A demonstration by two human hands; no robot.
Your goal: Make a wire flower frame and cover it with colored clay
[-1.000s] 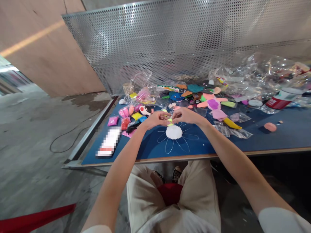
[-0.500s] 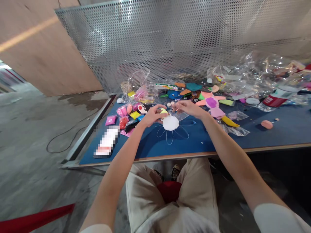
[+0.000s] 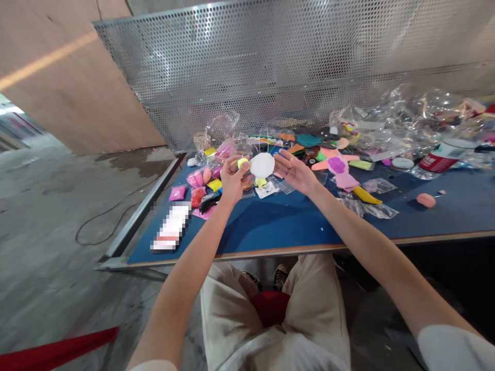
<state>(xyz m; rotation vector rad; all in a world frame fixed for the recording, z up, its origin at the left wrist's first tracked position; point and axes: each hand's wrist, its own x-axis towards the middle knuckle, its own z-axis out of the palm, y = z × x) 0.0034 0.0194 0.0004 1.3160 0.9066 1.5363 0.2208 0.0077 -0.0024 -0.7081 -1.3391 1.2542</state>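
My left hand is raised above the blue table, its fingers closed round a small yellow-green lump of clay and the edge of a white round clay disc with thin wire loops sticking up from it. My right hand is just right of the disc, palm turned towards it, fingers stretched out and holding nothing. Under the hands lie small clear bags and a scrap of yellow clay.
Coloured clay packets lie left of the hands; clay shapes, crumpled clear plastic and a red-labelled tub lie at the right. A pink lump sits alone. A perforated metal panel backs the table.
The white disc with its wire loops has been lifted off the table in my left hand. My right hand let go of its pinch and opened beside the disc.
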